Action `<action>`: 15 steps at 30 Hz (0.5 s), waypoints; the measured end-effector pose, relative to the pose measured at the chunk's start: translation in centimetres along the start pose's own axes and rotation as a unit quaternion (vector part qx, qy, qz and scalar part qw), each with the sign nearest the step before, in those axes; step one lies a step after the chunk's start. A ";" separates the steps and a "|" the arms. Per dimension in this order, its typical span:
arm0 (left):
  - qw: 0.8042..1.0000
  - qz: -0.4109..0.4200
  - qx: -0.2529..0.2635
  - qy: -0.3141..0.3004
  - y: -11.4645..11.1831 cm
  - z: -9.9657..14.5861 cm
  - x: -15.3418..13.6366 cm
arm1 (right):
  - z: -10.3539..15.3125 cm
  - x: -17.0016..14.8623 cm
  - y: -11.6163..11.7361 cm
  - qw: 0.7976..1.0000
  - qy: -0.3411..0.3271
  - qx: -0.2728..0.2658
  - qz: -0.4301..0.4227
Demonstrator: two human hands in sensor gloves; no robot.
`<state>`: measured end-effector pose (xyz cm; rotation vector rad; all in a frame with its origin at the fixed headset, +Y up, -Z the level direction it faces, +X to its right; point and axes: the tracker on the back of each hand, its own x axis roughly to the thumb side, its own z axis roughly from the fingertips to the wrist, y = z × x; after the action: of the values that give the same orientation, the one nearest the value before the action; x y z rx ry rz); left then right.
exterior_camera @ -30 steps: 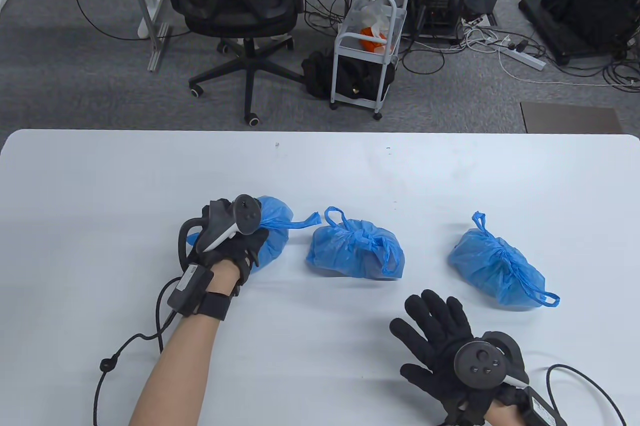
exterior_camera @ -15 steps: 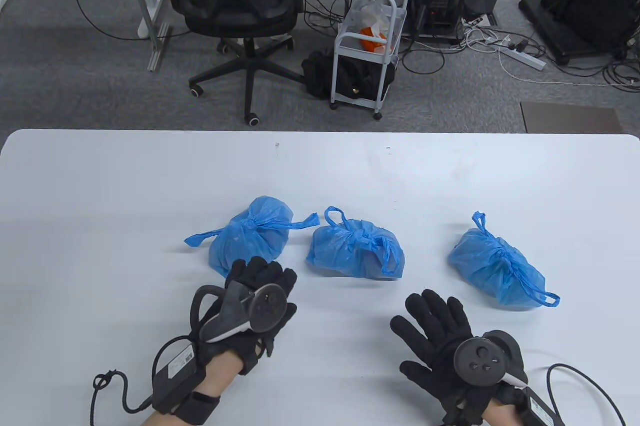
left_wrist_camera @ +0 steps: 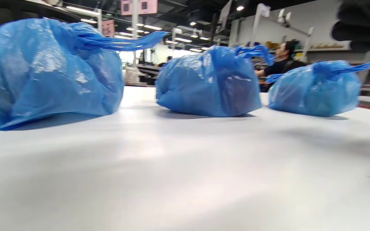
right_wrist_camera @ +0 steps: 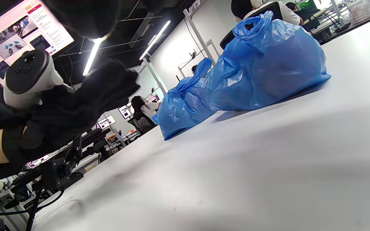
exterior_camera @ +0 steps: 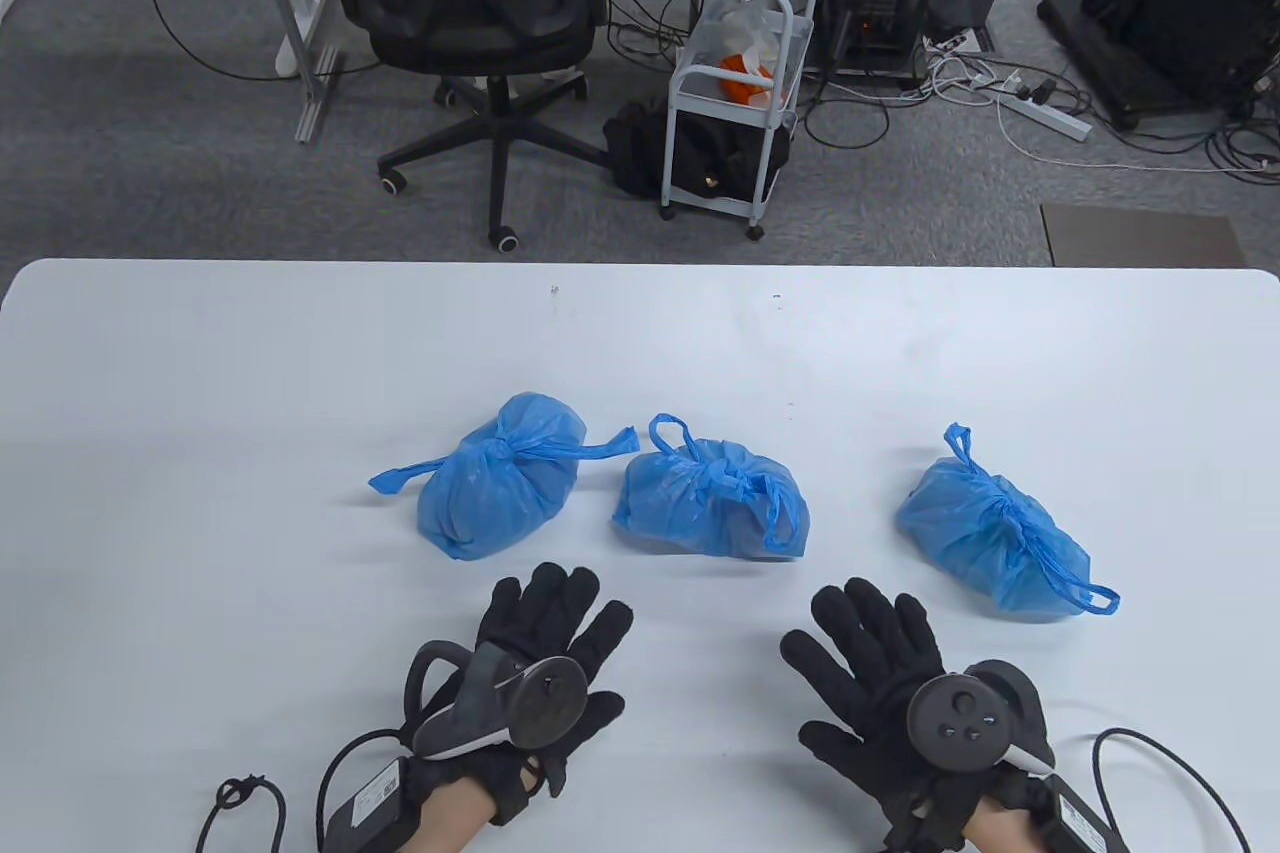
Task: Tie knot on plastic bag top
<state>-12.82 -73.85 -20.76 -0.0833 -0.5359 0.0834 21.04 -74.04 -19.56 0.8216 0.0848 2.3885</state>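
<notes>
Three small bags of thin, crinkled, glossy blue plastic sit in a row across the middle of the frame on the smooth white bench (exterior_camera: 200,373); each is a rounded, lumpy bundle with its top drawn into a knot and its handle ends sticking out as twisted strips or loops; the left bag (exterior_camera: 500,483) has two tails pointing out to either side, the middle bag (exterior_camera: 710,501) a loop rising at its upper left, the right bag (exterior_camera: 990,533) a loop at its top and another at its lower right; the wrist views show the film semi-transparent with bright highlights on the creases. The left hand (exterior_camera: 545,663), in a black fabric glove with a dark tracker on its back, lies palm down at the lower centre-left, fingers spread and pointing toward the left bag but apart from it; its grip is open and holds nothing. The right hand (exterior_camera: 880,683) lies likewise flat at the lower right, fingers splayed, grip open, touching no bag.
</notes>
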 end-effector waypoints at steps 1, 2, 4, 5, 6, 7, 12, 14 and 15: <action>1.000 0.005 0.001 0.001 -0.1 0.1 0.2 | 0.0 0.0 0.0 1.000 0.000 0.000 0.000; 1.000 -0.002 -0.002 0.005 -0.2 0.2 0.3 | 0.0 0.0 0.1 1.000 0.000 0.000 0.000; 0.999 -0.016 -0.032 0.003 -0.8 0.2 0.6 | 0.0 0.0 0.1 1.000 0.001 -0.001 0.002; 0.999 -0.014 -0.042 0.005 -1.0 0.1 0.6 | 0.0 0.0 0.1 1.000 0.001 -0.002 0.002; 0.998 -0.012 -0.057 0.008 -1.4 0.1 0.6 | 0.0 0.0 0.1 1.000 0.003 -0.001 0.002; 0.998 -0.008 -0.066 0.008 -1.6 0.0 0.6 | 0.0 -0.1 0.1 1.000 0.004 -0.001 0.001; 0.995 0.027 -0.093 0.019 -2.4 -0.3 0.5 | 0.0 -0.3 0.0 1.000 0.009 0.001 0.002; 0.994 0.050 -0.094 0.019 -2.5 -0.4 0.6 | 0.0 -0.3 0.0 1.000 0.008 0.003 0.006; 0.994 0.051 -0.092 0.017 -2.5 -0.4 0.6 | 0.0 -0.3 0.0 1.000 0.008 0.004 0.007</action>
<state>-11.93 -76.30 -20.57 -0.2911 -0.5051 0.1321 21.25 -74.22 -19.69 0.8091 0.0950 2.4091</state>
